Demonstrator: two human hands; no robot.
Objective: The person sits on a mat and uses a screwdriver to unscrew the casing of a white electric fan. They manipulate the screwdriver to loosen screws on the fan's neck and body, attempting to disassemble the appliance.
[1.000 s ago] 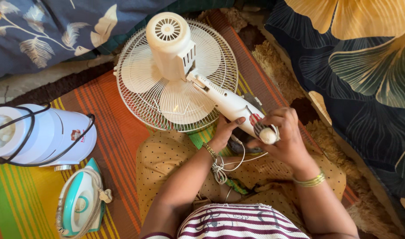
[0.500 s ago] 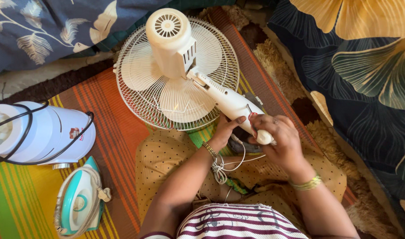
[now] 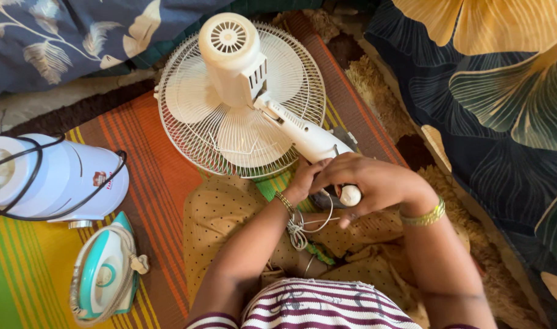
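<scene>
White plastic fan [image 3: 242,97] lay face-down on the mat — both hands had slid down its stem; right hand [image 3: 373,183] clamped the end, left hand [image 3: 306,176] steadied it.

Both hands [image 3: 345,183] around white fan's [image 3: 242,97] stem on striped mat [image 3: 169,183].

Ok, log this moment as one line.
left hand: on fan neck | right hand: gripping neck end | fan: face down on mat | iron, white jug: left, untouched

Striped orange-green-yellow floor mat [image 3: 163,201] carrying white fan [image 3: 242,100] face-down, white kettle [image 3: 53,176] on its side, teal-white iron [image 3: 105,274] near front left.
</scene>
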